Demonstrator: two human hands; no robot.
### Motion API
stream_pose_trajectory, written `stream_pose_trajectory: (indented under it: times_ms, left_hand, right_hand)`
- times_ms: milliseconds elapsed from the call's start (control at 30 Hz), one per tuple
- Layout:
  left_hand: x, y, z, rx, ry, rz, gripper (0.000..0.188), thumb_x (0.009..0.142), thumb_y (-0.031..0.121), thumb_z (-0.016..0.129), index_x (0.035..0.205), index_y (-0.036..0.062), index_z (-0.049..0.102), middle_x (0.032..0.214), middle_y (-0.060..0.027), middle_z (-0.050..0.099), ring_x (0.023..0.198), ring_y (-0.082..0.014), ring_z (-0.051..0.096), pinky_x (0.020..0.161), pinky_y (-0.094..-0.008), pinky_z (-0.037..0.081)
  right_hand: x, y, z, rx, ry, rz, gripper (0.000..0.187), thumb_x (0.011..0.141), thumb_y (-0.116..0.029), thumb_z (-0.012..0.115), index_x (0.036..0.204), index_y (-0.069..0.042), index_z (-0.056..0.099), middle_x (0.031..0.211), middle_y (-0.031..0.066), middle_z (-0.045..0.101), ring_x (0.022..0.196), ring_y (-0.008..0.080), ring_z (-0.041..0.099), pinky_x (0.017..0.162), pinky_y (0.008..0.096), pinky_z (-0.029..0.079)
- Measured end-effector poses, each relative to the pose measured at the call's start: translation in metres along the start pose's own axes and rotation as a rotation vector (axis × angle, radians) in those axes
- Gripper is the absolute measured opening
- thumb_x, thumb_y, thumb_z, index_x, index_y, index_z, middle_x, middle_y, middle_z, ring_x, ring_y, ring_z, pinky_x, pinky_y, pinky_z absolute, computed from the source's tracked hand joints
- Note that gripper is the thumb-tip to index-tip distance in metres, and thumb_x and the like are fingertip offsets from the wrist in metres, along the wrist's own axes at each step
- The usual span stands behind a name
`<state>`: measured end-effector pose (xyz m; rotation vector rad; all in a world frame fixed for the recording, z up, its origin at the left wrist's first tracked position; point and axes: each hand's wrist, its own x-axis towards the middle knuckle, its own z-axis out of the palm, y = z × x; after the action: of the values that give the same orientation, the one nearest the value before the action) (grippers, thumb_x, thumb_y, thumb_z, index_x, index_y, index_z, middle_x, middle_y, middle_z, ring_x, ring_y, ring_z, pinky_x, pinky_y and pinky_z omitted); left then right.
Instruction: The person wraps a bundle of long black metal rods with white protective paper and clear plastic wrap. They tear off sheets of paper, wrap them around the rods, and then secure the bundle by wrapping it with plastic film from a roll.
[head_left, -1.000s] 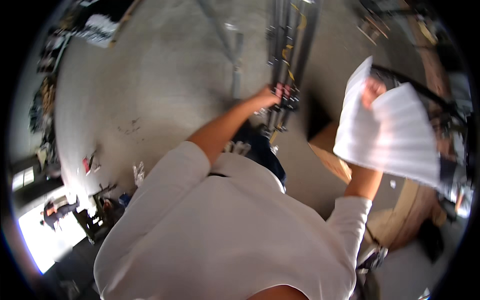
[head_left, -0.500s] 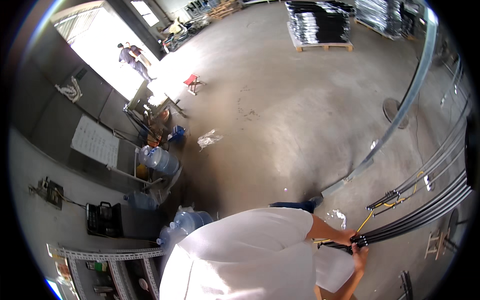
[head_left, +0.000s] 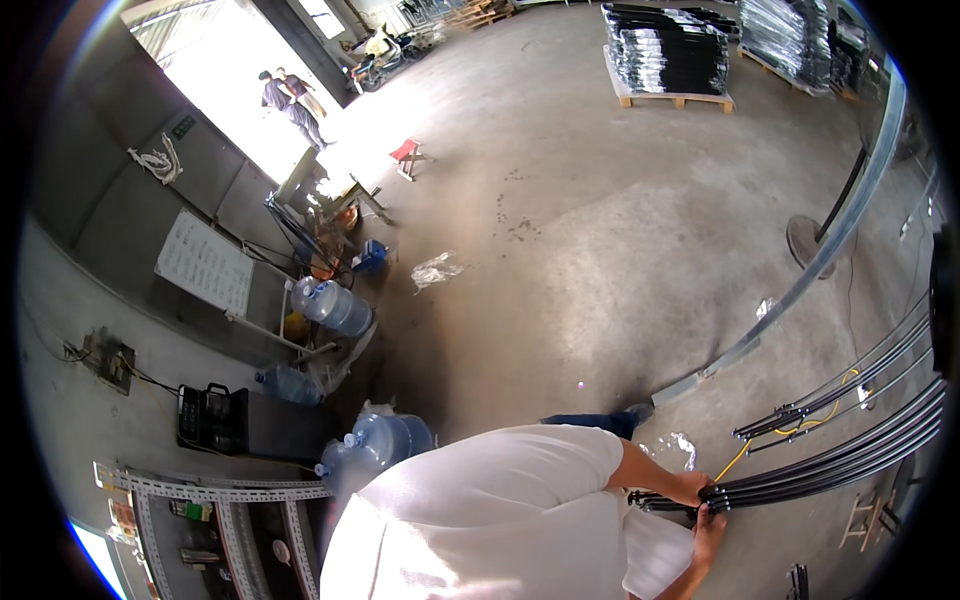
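While both hands, left hand [head_left: 688, 487] and right hand [head_left: 709, 527], close around the black rod bundle [head_left: 840, 462], bare concrete floor [head_left: 600, 230] opens beyond. Since before, the view shifted; the grip stays.

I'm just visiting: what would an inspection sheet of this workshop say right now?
Surface: bare concrete floor, stained in places.
Job's things: bundle of long black rods, curving away to the right.
Clutter: plastic scrap, water jugs, red stool.
Grippers: upper hand and lower hand both closed on the bundle's end.
Cables: yellow cord beside the rods.
Surroundings: loaded pallet, bright doorway, two people outside.
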<state>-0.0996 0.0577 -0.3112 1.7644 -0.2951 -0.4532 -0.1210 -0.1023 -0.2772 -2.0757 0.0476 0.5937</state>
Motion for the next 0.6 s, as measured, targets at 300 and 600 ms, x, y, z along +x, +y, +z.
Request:
stream_pose_trajectory:
  times_ms: [300,600]
  left_hand:
    - [0.004,-0.01,0.012,-0.044,0.118,0.033,0.022,0.063,0.012,0.058,0.082,0.0024,0.054,0.069,-0.0153,0.058,0.065,-0.0278,0.056,0.061,-0.0345,0.043]
    - [0.012,-0.019,0.004,-0.143,-0.145,-0.084,0.036,0.056,0.009,0.062,0.09,0.0025,0.054,0.071,-0.011,0.059,0.07,-0.0216,0.056,0.064,-0.0329,0.044]
  right_hand:
    - [0.001,0.008,0.014,-0.023,0.142,-0.008,0.035,0.083,-0.026,0.055,0.067,0.004,0.049,0.045,0.0021,0.041,0.036,0.0111,0.036,0.035,0.0293,0.028]
    - [0.004,0.032,0.019,0.107,0.13,0.019,0.031,0.083,-0.022,0.054,0.088,0.008,0.052,0.061,0.0073,0.052,0.047,0.0132,0.047,0.043,0.0284,0.037]
